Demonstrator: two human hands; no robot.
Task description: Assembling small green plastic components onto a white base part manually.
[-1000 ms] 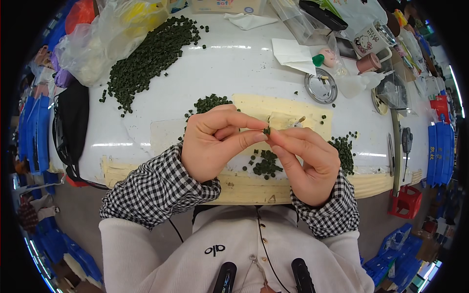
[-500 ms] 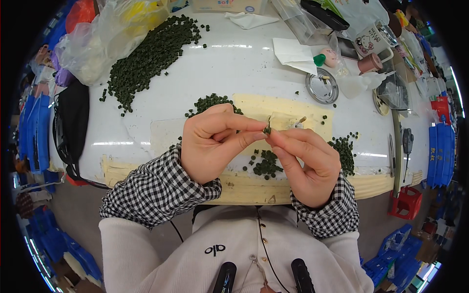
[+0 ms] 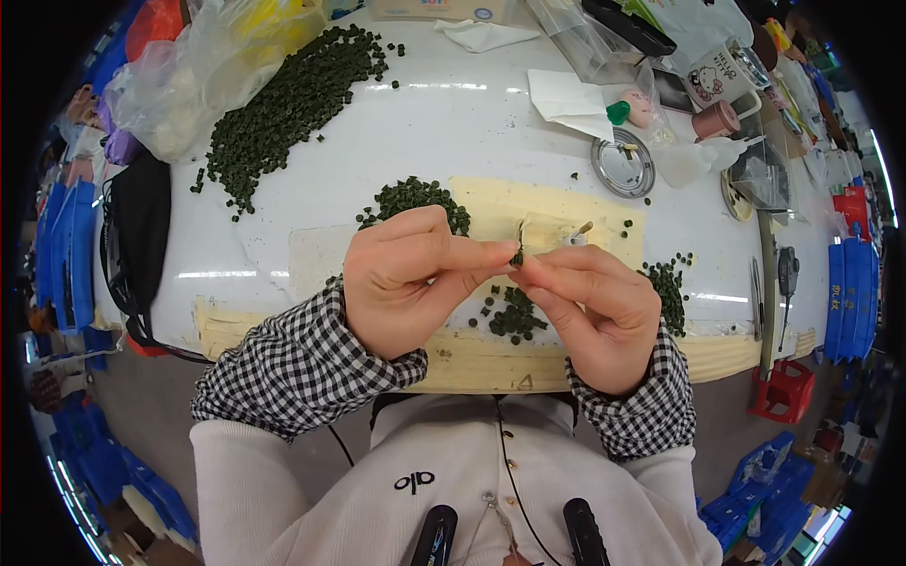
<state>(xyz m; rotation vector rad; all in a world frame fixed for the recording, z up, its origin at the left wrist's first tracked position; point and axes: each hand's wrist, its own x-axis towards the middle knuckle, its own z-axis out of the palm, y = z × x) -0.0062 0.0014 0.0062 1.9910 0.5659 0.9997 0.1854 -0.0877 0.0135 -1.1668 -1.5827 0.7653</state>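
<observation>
Near the middle of the table, the fingertips of my left hand [image 3: 401,278] and my right hand [image 3: 604,316] meet in a pinch. Between them sits a small dark green piece [image 3: 517,258], mostly covered by the fingers; a thin sliver sticks up from it. Both hands are closed on this piece. Below the fingertips lies a loose cluster of small dark green pieces [image 3: 514,317]. A heap of similar pieces [image 3: 415,200] is just beyond my left hand, and another heap [image 3: 668,292] lies right of my right hand. Yellowish tape [image 3: 528,200] covers the tabletop behind the fingertips.
A large pile of dark green pieces [image 3: 283,108] spreads at the far left beside plastic bags [image 3: 170,108]. Toward the far right are a round metal lid [image 3: 623,174], white tissue [image 3: 571,102], a mug [image 3: 717,80] and a clear squeeze bottle [image 3: 694,165]. Tweezers [image 3: 756,297] lie at the right edge.
My hands stay together on the small piece. The left hand has shifted slightly left and its fingers have straightened a little; the right hand has barely moved.
</observation>
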